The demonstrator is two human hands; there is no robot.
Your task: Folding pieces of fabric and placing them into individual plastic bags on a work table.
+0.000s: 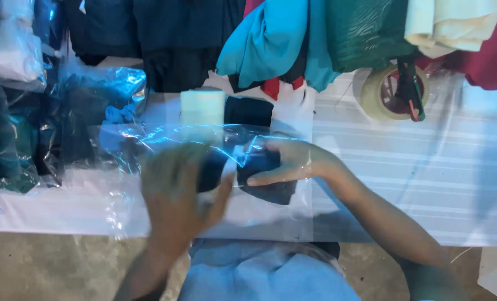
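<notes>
- Right now, the right hand point(290, 161) is gripping a folded dark navy garment point(262, 178), fingers curled over its top edge and thumb underneath, so the hand is clamped on the cloth; the grip is pinning the fold flat so that it is not springing open.
- Meanwhile the left hand point(176, 195) is hovering just beside the garment, blurred by motion, with fingers spread apart; I cannot tell whether it is pinching the plastic or only brushing against it.
- A clear plastic bag point(148, 147) is lying across the desk point(398, 167) around and under the garment, crinkled and glossy, catching blue glints of light; its thin film is sagging wherever nothing is supporting it.
- The garment is sitting at the near edge of the desk, in the middle of the view, partly inside or on the bag; which one is hard to tell.
- Behind it, a pale cylindrical roll point(202, 106) and a dark folded piece point(248, 110) are standing side by side, close at hand.
- A wide roll of tape point(382, 92) is resting farther right on the striped white cover of the desk.
- Soft cloths in teal, green, cream and red are hanging along the far edge, while bagged garments point(14, 111) are piling up on the left, shiny in their wrapping.
</notes>
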